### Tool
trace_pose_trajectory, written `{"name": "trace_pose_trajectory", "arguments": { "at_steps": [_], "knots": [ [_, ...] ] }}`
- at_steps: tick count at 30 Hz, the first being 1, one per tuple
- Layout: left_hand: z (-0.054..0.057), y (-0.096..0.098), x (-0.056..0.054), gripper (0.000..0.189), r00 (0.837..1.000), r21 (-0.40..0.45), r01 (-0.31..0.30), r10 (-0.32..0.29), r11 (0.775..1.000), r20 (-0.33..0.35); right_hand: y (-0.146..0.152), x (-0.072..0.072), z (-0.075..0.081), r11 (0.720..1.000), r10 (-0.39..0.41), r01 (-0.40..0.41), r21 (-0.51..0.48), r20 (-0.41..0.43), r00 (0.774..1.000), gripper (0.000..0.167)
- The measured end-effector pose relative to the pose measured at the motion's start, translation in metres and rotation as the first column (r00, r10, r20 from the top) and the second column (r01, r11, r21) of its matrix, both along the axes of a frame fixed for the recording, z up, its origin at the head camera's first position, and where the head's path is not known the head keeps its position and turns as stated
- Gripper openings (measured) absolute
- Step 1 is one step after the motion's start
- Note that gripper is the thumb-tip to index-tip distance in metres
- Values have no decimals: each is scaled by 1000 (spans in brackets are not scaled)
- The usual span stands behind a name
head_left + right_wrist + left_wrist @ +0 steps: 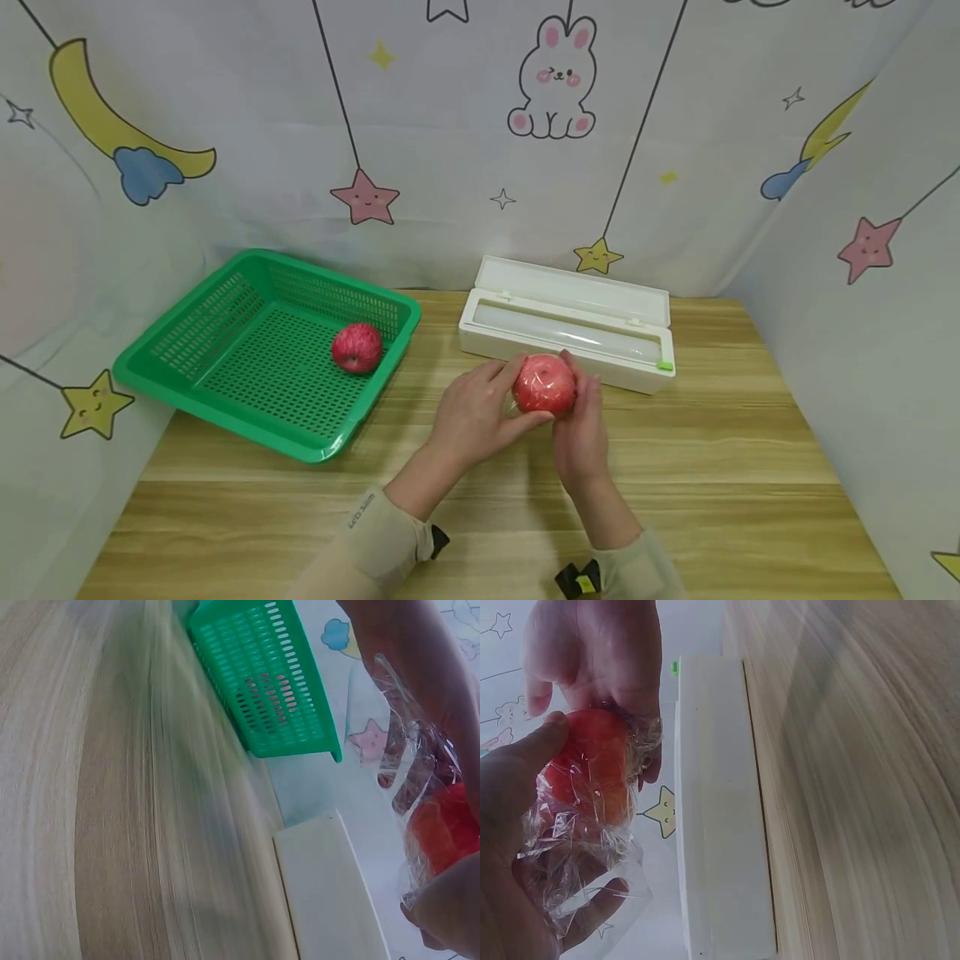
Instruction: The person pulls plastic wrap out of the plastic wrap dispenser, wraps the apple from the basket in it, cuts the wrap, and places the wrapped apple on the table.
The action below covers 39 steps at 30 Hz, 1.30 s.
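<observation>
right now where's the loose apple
In the head view, the loose apple sits in the green basket on the left, near its right side.

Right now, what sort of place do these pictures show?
Probably a small screened-off tabletop work area: cartoon-printed sheeting behind and at both sides, a wood-patterned table, and an apple in clear film held above it.

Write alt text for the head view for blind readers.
A person's left hand and right hand hold a plastic-wrapped red apple over a wooden table. Behind is an open white box; at left, a green basket holds another apple.
</observation>
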<state>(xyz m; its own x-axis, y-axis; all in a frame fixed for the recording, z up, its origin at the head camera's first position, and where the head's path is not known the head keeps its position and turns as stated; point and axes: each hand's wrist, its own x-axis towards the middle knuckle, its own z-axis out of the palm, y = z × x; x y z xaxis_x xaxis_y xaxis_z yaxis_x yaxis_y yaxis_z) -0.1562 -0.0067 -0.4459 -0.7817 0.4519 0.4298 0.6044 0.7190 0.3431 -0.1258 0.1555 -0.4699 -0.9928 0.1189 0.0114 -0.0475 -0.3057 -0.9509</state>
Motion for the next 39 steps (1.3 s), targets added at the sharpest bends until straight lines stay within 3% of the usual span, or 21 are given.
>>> {"name": "trace_pose_trajectory", "arguments": {
  "at_steps": [6,13,20,25,29,36,39],
  "knots": [
    [2,-3,-3,79,1000,7,4,-3,1000,-24,-1,-4,2,987,16,-12,-158,21,1000,78],
    [2,-5,-7,81,999,11,21,-21,1000,-50,-3,-10,10,933,63,-50,-357,25,998,78],
    [6,-9,-8,81,998,-22,39,-41,999,-54,-5,-10,10,935,75,-45,-352,71,995,71],
    [11,-10,-13,80,996,-43,36,-39,998,-83,-6,-14,10,937,79,-64,-342,29,996,70],
    [7,-10,-13,80,994,-48,51,-55,998,-94,-4,-13,8,933,68,-43,-358,59,996,68],
    [1,-5,-14,82,992,-38,67,-71,997,-102,6,-14,5,899,73,-19,-437,106,992,62],
    [1,-4,-15,83,992,-40,76,-79,996,-97,9,-14,3,903,79,-20,-430,119,990,63]
  ]
}}
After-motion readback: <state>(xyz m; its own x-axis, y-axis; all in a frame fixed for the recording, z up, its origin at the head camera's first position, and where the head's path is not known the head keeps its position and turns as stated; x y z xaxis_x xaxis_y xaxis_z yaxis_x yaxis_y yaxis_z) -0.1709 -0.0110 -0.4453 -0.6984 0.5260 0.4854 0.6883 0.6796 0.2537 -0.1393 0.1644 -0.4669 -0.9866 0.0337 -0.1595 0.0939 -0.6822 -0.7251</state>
